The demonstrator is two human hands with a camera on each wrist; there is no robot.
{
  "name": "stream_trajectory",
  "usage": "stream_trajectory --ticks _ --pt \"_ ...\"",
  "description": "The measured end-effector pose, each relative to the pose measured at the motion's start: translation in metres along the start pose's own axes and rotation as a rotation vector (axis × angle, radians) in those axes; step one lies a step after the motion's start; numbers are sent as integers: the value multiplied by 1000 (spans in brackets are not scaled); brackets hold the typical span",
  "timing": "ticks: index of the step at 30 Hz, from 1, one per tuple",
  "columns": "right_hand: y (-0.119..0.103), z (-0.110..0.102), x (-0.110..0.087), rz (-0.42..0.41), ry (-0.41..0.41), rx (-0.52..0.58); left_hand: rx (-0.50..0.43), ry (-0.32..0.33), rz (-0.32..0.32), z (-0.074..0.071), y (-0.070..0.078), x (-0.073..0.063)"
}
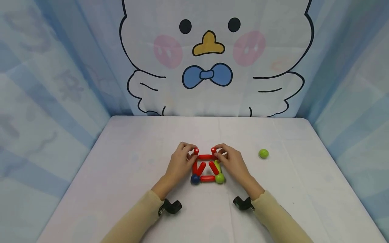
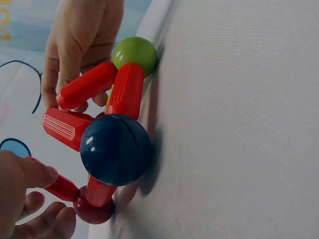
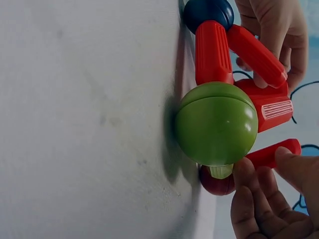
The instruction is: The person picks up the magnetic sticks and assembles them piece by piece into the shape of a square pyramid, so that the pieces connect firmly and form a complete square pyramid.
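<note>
A square frame of magnetic rods and balls lies on the table. Its near corners are a dark blue ball (image 1: pixel 195 179) and a green ball (image 1: pixel 219 178), joined by a red rod (image 1: pixel 208 179). From these two balls, two red rods (image 1: pixel 202 167) slant upward. Another red rod (image 1: pixel 206 157) spans the far side; a yellow-green rod (image 1: pixel 217 165) runs along the right. My left hand (image 1: pixel 180 160) pinches an upright red rod (image 2: pixel 62 188) on the far-left red ball (image 2: pixel 93 209). At the far-right red ball (image 3: pixel 218 181), my right hand (image 1: pixel 232 158) pinches another red rod (image 3: pixel 264 155).
A loose green ball (image 1: pixel 263 153) lies on the white table (image 1: pixel 146 141), right of the frame. Black wrist cameras (image 1: pixel 172 207) sit at both sleeves. A printed curtain (image 1: pixel 209 101) stands behind the table, with others at both sides.
</note>
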State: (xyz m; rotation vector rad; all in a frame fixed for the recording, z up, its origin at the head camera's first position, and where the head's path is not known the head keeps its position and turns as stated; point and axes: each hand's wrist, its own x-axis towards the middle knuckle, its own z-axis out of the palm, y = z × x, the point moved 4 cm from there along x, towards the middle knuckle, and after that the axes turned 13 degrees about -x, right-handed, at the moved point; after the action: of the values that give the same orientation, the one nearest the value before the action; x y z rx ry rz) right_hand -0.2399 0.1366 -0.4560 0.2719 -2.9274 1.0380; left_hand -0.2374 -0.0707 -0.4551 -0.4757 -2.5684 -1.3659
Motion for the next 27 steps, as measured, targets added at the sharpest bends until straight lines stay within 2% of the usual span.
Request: stream_trajectory --ticks 3,12,23,27 --pt "-2 1 -2 -24 1 -22 53 -19 62 3 3 0" --pt "-6 2 -8 -98 30 -118 217 -101 169 11 5 -3" --pt "-6 4 -12 -106 33 -121 177 -117 162 14 5 -3" --pt "-6 4 -14 -120 37 -115 162 -136 119 12 4 -4"
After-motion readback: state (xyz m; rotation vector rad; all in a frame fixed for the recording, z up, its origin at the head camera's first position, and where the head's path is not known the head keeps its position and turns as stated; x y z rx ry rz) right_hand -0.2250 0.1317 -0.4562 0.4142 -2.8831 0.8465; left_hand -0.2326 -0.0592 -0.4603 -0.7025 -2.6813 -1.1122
